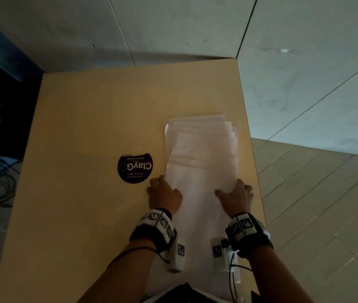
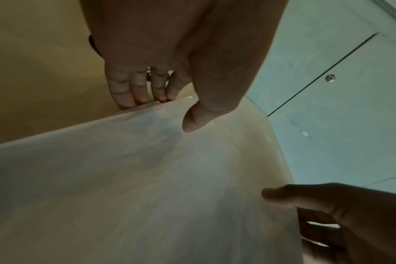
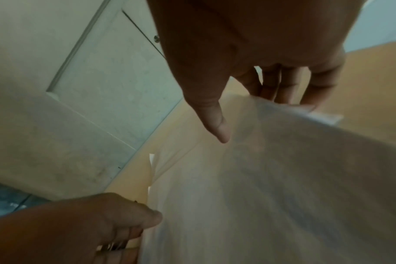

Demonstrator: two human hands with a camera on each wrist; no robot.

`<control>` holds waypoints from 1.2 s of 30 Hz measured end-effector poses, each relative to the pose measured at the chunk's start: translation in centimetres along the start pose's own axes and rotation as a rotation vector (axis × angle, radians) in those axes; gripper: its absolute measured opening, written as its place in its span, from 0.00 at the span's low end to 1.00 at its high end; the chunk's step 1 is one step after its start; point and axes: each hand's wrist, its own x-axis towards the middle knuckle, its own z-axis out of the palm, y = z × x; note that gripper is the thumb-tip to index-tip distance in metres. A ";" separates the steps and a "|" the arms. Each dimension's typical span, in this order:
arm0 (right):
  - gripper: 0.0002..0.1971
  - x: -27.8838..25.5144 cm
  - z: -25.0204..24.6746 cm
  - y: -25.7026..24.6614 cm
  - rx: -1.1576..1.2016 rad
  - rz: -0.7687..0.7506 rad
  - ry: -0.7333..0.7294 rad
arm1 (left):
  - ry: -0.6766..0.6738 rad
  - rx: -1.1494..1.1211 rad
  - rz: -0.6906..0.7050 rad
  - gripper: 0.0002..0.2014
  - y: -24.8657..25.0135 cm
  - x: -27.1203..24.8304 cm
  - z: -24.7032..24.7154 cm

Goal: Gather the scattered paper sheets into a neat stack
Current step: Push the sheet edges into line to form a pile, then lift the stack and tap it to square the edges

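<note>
A: From the head view, I am seeing the paper sheets [image 1: 202, 149] lying fanned along the right side of the counter [image 1: 86, 127], just beside a round dark sticker [image 1: 135, 168]. My left hand [image 1: 165, 194] and right hand [image 1: 235, 196] are bracketing the sheets' long edges, fingers fairly straight.

B: And the left wrist view?

A: The left fingertips [image 2: 133, 96] are touching the papers' left edge [image 2: 124, 110], thumb hovering over the top sheet. Nothing is being pinched; that hand is relaxed and wide.

B: The right wrist view?

A: It is blurred, but the right fingers [image 3: 305, 85] are meeting the far edge of the sheets [image 3: 283, 160], thumb pointing down above them. I am judging it relaxed too.

B: Advice?

A: I am thinking both hands should be squeezing inward evenly, then squaring the staggered far ends, keeping pressure light so the sheets are not buckling.
</note>
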 end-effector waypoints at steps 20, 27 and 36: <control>0.28 0.4 0.6 -2.1 0.167 0.126 -0.074 | -0.119 -0.068 0.029 0.34 -0.5 -1.0 -1.9; 0.31 -0.5 1.6 -2.7 0.173 0.085 0.029 | -0.141 -0.106 0.018 0.33 -0.6 -1.0 -2.1; 0.23 0.1 1.3 -3.1 0.314 0.075 -0.151 | -0.175 -0.101 0.034 0.34 -1.0 -0.7 -2.3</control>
